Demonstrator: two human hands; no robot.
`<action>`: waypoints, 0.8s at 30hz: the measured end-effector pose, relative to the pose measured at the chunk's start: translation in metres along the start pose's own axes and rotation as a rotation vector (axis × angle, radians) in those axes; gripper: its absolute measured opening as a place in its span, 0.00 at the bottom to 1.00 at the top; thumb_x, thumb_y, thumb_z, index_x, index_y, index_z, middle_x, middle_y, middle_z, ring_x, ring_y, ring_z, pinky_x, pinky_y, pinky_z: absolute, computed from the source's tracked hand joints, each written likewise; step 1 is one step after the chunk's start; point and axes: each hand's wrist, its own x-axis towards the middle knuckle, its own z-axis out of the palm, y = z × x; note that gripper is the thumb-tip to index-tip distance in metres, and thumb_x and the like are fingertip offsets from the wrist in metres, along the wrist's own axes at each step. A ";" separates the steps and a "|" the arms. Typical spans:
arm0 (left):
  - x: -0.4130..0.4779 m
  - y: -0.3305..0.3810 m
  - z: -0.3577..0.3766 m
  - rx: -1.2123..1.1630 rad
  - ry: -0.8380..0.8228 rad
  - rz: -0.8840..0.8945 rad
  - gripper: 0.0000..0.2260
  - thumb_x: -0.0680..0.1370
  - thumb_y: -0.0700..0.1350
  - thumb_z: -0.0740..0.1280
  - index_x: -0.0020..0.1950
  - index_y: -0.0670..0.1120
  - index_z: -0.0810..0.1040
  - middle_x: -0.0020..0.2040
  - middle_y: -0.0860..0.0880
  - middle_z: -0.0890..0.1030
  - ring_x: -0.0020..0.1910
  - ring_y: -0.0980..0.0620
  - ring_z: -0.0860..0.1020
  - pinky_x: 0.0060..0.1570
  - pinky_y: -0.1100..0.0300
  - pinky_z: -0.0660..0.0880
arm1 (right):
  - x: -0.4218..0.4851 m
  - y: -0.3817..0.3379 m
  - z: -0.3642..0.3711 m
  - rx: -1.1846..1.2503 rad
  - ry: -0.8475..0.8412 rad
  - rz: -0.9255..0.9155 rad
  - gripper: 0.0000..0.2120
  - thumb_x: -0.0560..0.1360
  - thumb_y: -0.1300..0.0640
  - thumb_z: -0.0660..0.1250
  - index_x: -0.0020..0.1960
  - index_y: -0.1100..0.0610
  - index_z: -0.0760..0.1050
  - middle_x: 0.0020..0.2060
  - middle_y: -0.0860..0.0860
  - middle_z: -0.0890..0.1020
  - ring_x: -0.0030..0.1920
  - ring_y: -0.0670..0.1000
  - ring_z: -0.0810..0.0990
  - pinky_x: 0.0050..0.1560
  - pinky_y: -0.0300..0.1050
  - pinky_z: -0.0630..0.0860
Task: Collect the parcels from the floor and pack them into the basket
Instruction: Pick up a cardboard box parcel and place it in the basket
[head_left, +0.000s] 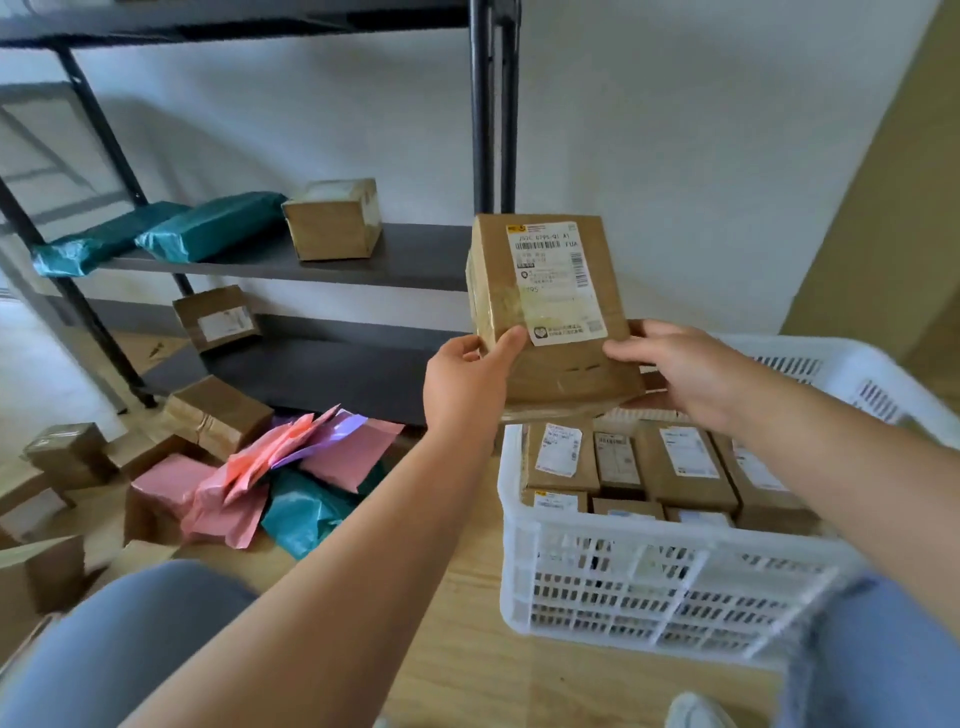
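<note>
Far left, on the wood floor (467, 649), several brown cardboard boxes (67, 457) lie scattered, some tipped. Just right of them is a heap of pink mailers (218, 493) w/ a purple one (337, 426) on top and a teal mailer (306, 512) partly under the heap.

Behind these a black shelf rack (405, 257) stands against the white wall. Its middle shelf carries two teal bags (208, 226) side by side and a taped box (332, 221) just right of them. The level below has one labelled box (215, 319), tilted.

Centre: the left hand (462, 374) grips the held parcel (545, 291) at its lower left edge, thumb on the front face, fingers round the back. The parcel is a brown carton w/ a white shipping label facing the camera. It is up in the air over the far left corner of the basket, not touching it. The right hand (670, 364) grips its lower right corner, thumb on front, fingers underneath.

Right: the white plastic basket (623, 587) w/ slotted walls sits on the floor. Inside are packed parcels (675, 462), brown cartons in rows, labels up, touching one another. Blue-jeaned knees show at bottom left & right, and a pale shoe tip (696, 712) at the bottom edge.
</note>
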 end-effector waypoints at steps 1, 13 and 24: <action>0.006 0.000 0.012 0.030 -0.048 -0.006 0.22 0.72 0.60 0.72 0.60 0.50 0.78 0.49 0.54 0.82 0.45 0.56 0.81 0.49 0.55 0.80 | 0.002 0.001 -0.013 -0.019 0.015 0.012 0.09 0.78 0.55 0.67 0.58 0.51 0.79 0.50 0.46 0.86 0.52 0.51 0.84 0.53 0.51 0.80; 0.048 -0.027 0.130 0.233 -0.455 -0.090 0.16 0.74 0.58 0.71 0.46 0.45 0.83 0.42 0.50 0.85 0.45 0.48 0.84 0.53 0.50 0.80 | 0.027 0.035 -0.113 -0.218 0.138 0.277 0.12 0.79 0.54 0.66 0.58 0.60 0.78 0.52 0.55 0.85 0.54 0.55 0.83 0.57 0.53 0.79; 0.051 -0.100 0.253 0.395 -0.732 -0.234 0.19 0.73 0.58 0.72 0.50 0.42 0.83 0.44 0.45 0.85 0.45 0.46 0.84 0.51 0.50 0.81 | 0.034 0.118 -0.193 -0.305 0.099 0.573 0.14 0.76 0.55 0.70 0.60 0.55 0.77 0.50 0.51 0.86 0.51 0.53 0.85 0.55 0.53 0.80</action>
